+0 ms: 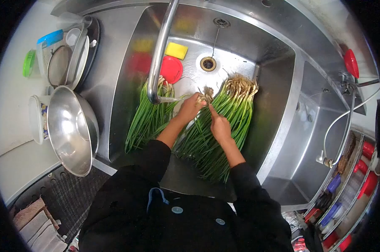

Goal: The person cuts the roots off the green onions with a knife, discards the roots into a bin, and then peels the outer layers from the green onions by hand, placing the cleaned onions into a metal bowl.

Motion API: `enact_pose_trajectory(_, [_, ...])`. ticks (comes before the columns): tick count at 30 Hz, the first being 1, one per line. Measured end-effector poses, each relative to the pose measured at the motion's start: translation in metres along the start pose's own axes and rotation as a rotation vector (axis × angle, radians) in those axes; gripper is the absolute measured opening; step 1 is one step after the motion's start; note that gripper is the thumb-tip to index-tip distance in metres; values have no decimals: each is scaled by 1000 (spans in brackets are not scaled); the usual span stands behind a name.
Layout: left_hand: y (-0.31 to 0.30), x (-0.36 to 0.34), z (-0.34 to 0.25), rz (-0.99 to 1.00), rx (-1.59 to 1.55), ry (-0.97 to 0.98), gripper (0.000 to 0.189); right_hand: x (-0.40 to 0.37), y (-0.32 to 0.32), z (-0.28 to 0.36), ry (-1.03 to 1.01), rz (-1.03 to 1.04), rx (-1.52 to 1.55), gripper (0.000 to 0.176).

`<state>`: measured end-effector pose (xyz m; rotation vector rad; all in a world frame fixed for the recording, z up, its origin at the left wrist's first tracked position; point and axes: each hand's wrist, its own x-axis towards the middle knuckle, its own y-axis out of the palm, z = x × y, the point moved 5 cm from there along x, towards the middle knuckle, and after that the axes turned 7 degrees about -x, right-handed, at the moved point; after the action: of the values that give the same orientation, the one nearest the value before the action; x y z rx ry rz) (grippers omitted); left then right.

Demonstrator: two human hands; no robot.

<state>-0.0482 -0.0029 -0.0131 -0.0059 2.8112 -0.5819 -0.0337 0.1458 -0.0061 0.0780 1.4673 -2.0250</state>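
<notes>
Standing well left of both hands is the bowl (72,130). Nearer, the left bunch (146,122) lies in the sink (270,126), left of the left hand (191,107); the tap (160,54) ends just beside that hand. Beyond it sit the red lid (171,69) and sponge (176,50). The left hand's fingers are closed on the held scallions (206,96), roots outward. The right hand (220,127) points its index finger at them; I cannot tell whether it grips. The right bunch (240,103) lies beneath and right of it.
</notes>
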Motion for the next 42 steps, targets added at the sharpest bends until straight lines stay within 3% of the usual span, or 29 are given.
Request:
enact_pose_trajectory(2, [-23, 1, 25, -78, 139, -107, 37, -4, -5, 2, -15, -206, 66, 58])
enact_pose_trajectory(3, [19, -17, 30, -32, 144, -155, 35, -52, -20, -32, 60, -119, -17, 58])
enact_pose_trajectory(7, [-37, -2, 55, -122, 415, -36, 32, -63, -25, -42, 85, -205, 16, 53])
enact_pose_trajectory(13, [-62, -9, 62, -510, 978, 16, 68, -52, -4, -22, 61, -159, 93, 54])
enact_pose_trajectory(14, [-40, -7, 91, -219, 731, -110, 56, -51, -2, -18, 62, -156, 94, 54])
enact_pose_trajectory(15, [-12, -10, 121, 67, 473, -227, 46, -49, 2, -13, 81, -24, 101, 55])
enact_pose_trajectory(16, [9, -29, 112, 223, 630, -107, 40, -48, 9, -11, 101, 109, 108, 56])
enact_pose_trajectory(17, [28, -51, 104, 379, 782, 17, 35, -47, 14, -12, 101, 110, 109, 56])
enact_pose_trajectory(19, [20, -67, 102, 447, 872, -79, 34, -50, 38, -15, 109, 332, 54, 59])
enact_pose_trajectory(20, [10, -73, 103, 512, 961, -175, 33, -51, 40, -19, 110, 332, 57, 59])
enact_pose_trajectory(22, [-25, -79, 100, 570, 1224, -183, 31, -57, 47, -34, 199, 482, -30, 67])
enact_pose_trajectory(25, [-51, -81, 116, 551, 1313, -109, 28, -61, 42, -37, 147, 391, -18, 65])
enact_pose_trajectory(27, [-33, -75, 112, 684, 1184, -334, 24, -64, 28, -33, 169, 384, 105, 62])
enact_pose_trajectory(29, [11, -48, 74, 655, 1036, -267, 17, -70, 9, -30, 189, 381, 224, 58])
enact_pose_trajectory(31, [58, -3, 34, 402, 765, -103, 15, -78, -22, -41, 268, 36, 241, 51])
enact_pose_trajectory(32, [81, 20, 24, 359, 613, -2, 14, -82, -39, -46, 423, 28, 228, 46])
enact_pose_trajectory(33, [97, 41, 12, 249, 469, 121, 24, -86, -47, -54, 453, -31, 227, 45])
enact_pose_trajectory(35, [133, 88, 31, -152, 432, 207, 40, -91, -66, -62, 447, -127, 194, 47])
enact_pose_trajectory(36, [144, 99, 30, -158, 431, 204, 40, -93, -70, -65, 442, -126, 192, 47])
enact_pose_trajectory(38, [151, 110, 44, -200, 349, -148, 55, -96, -84, -66, 338, -290, 228, 46])
enact_pose_trajectory(39, [143, 112, 38, -198, 350, -147, 55, -96, -89, -65, 340, -291, 229, 46])
enact_pose_trajectory(41, [141, 111, 54, 105, 144, -431, 59, -95, -94, -66, 410, -226, 253, 46])
enact_pose_trajectory(42, [132, 106, 56, -21, 64, -365, 56, -95, -91, -67, 413, -229, 256, 46])
